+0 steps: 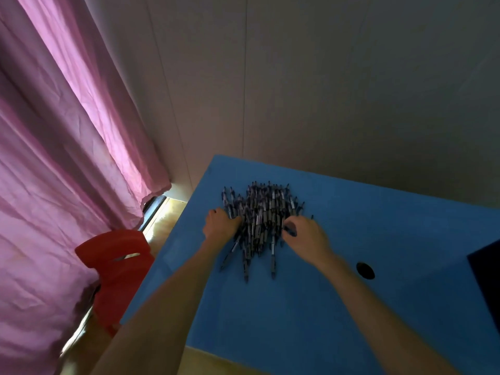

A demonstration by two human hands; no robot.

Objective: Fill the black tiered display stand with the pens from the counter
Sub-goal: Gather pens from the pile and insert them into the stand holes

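A pile of several dark pens (pixel 263 212) lies on the blue counter (pixel 378 226), most pointing toward the wall. My left hand (pixel 219 226) sits at the pile's left edge with its fingers curled into the pens. My right hand (pixel 304 234) sits at the pile's right edge and pinches a dark pen between thumb and fingers. A dark object (pixel 487 282) at the right frame edge may be the black stand; only its corner shows.
A round dark hole (pixel 365 270) is in the counter right of my right forearm. A red plastic stool (pixel 119 272) stands on the floor left of the counter. A pink curtain (pixel 59 158) hangs at the left, and a pale wall backs the counter.
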